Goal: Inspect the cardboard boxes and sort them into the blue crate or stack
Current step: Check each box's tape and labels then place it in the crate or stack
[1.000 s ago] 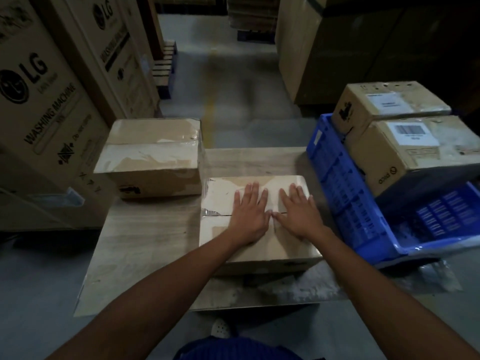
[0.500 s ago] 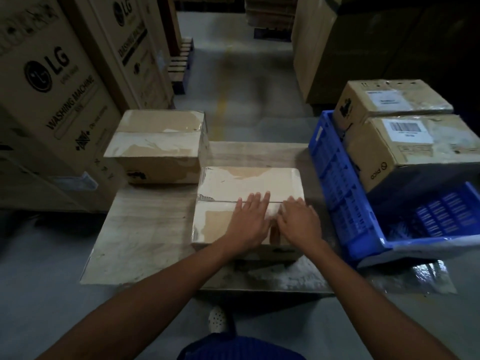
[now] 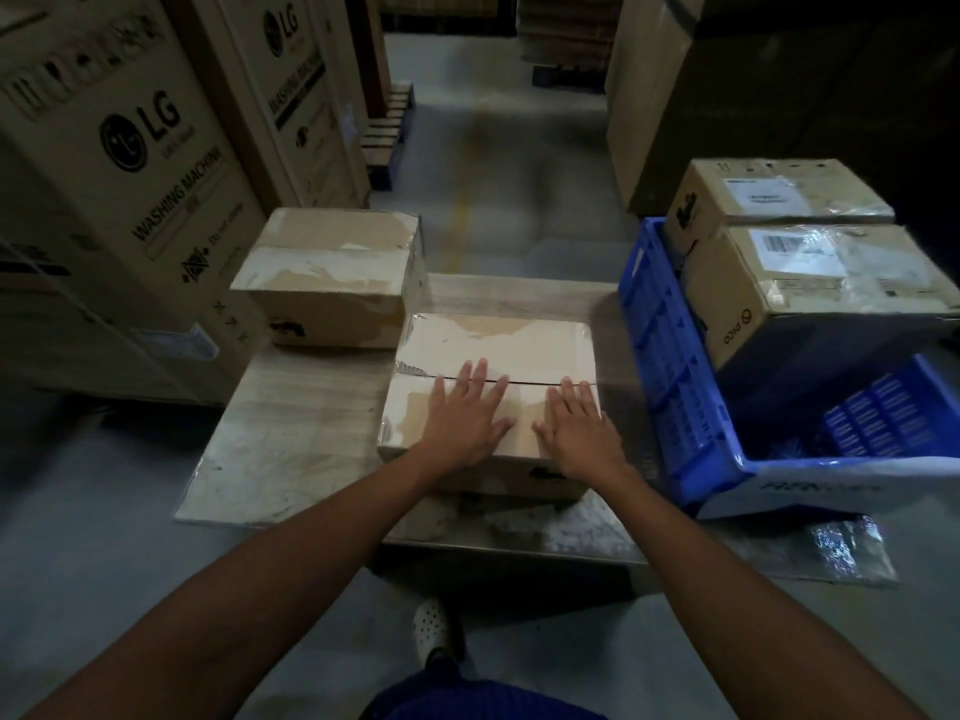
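Mid-frame you're pressing your left hand (image 3: 467, 415) and right hand (image 3: 577, 431) on the middle box (image 3: 493, 343), fingers (image 3: 482, 376) flat, gripping nothing; two boxes (image 3: 810, 288) are already sitting in the blue crate (image 3: 652, 309).

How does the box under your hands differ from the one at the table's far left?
The near box has the left hand and right hand flat on its lid; the far-left box is untouched. The near box sits by the front edge; the far-left box at the back corner. Both are closed brown cardboard.
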Demonstrator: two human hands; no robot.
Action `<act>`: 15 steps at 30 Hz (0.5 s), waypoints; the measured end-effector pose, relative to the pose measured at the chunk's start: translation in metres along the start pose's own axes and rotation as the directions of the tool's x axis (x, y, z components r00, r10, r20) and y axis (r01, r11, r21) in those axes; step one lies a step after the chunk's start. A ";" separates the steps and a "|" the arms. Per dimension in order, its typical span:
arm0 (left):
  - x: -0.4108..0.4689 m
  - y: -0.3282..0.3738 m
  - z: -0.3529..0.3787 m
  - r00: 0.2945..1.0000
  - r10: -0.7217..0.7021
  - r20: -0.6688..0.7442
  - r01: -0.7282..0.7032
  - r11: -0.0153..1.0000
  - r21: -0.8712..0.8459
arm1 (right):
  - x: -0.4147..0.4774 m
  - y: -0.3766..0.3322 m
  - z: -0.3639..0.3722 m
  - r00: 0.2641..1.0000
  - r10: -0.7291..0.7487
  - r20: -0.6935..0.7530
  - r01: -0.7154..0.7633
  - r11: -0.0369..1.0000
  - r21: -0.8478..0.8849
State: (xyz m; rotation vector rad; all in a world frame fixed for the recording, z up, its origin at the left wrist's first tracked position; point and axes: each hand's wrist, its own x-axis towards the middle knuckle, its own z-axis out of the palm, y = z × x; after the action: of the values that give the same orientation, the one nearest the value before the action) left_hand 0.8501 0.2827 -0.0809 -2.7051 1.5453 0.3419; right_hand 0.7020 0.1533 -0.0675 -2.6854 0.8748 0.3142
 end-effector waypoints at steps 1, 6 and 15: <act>-0.002 -0.005 -0.001 0.999 -0.045 -0.003 0.045 0.999 -0.025 | 0.000 -0.001 -0.001 1.000 0.006 0.001 -0.006 1.000 0.018; -0.007 -0.032 -0.008 0.942 -0.331 -0.045 0.317 0.928 -0.196 | 0.007 -0.006 -0.007 0.993 0.112 -0.042 -0.103 0.978 0.183; 0.012 -0.067 -0.065 0.779 -0.608 0.152 0.275 0.113 -0.955 | 0.031 0.005 -0.046 0.912 0.410 0.012 -0.201 0.421 0.885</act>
State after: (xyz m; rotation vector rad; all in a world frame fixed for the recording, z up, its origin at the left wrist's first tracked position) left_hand 0.9250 0.2997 -0.0269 -4.0964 0.1895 1.2851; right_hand 0.7287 0.1169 -0.0348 -1.5691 1.1756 -0.3130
